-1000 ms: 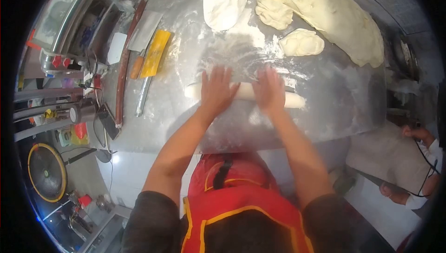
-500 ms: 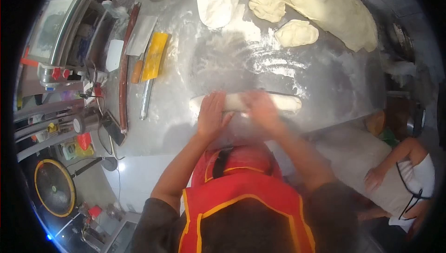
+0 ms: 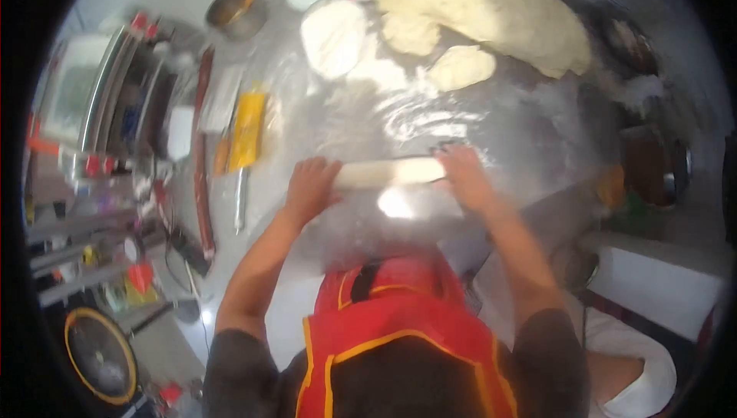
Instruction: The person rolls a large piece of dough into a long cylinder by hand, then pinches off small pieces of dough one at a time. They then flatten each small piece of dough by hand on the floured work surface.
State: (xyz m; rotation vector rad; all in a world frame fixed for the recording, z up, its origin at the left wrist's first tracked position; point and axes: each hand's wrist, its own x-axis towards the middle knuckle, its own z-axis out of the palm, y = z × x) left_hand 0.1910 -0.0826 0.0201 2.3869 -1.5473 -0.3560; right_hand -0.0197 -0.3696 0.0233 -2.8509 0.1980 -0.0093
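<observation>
A pale, log-shaped roll of dough [image 3: 391, 173] lies crosswise on the floured metal worktop [image 3: 522, 130] in front of me. My left hand [image 3: 313, 185] is closed round its left end. At the right end, my right hand [image 3: 465, 175] grips the dough with fingers curled over it, slightly smeared by motion. Both tips of the roll are hidden under my hands. Beyond the roll lie a small flattened piece of dough [image 3: 463, 68], a mound of white flour [image 3: 335, 39] and a large mass of dough [image 3: 491, 7].
On the left lie a yellow scraper [image 3: 249, 130], a long brown rod [image 3: 202, 149] and a silver rod [image 3: 241, 199]. A metal pot [image 3: 236, 13] stands at the back left. Below left is a fan [image 3: 100, 355]. A person in white [image 3: 641, 368] is at lower right.
My hands have moved apart, from the roll's middle to its two ends. The view has shifted, and the other person now shows lower at the right edge.
</observation>
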